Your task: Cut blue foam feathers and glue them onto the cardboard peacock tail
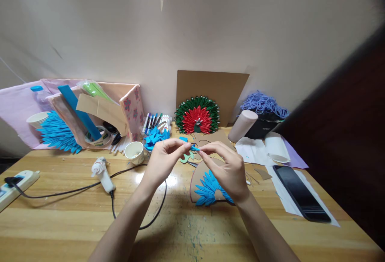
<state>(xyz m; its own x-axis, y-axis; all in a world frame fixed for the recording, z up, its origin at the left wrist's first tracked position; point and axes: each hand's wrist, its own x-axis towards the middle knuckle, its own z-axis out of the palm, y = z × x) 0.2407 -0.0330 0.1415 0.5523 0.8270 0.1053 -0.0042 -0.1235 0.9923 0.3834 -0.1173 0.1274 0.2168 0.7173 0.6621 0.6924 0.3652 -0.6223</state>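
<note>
Pale plastered wall behind; glossy wooden desk (60, 222) pushed against it, cluttered along the back edge.

Small blue paper piece (194, 148) held in mid-air above the desk centre, between both hands. Left hand (164, 161): fingertips pinched on the piece's left end, grip closed on it. Right hand (227, 169): thumb and forefinger pinched on its right end, grip also closed on it. Fingertips of the two hands nearly touch.

Directly below the right hand: cardboard fan (207, 185) lying flat, partly covered with blue paper petals, partly hidden by the hand. Just behind the hands: loose cardboard scraps and a small heap of blue folded pieces (155, 137).

Left of the hands: white paper cup (134, 152); glue gun (102, 172) lying on its side, its black cord looping toward the left forearm; power strip (18, 181) at the far left edge.

Back centre: finished red-and-green petal fan (197, 115) leaning on a cardboard sheet (216, 87). Marker set (155, 121) beside it.

Right: black phone (300, 193) lying on white paper; blue yarn (263, 103) on a dark box.
</note>
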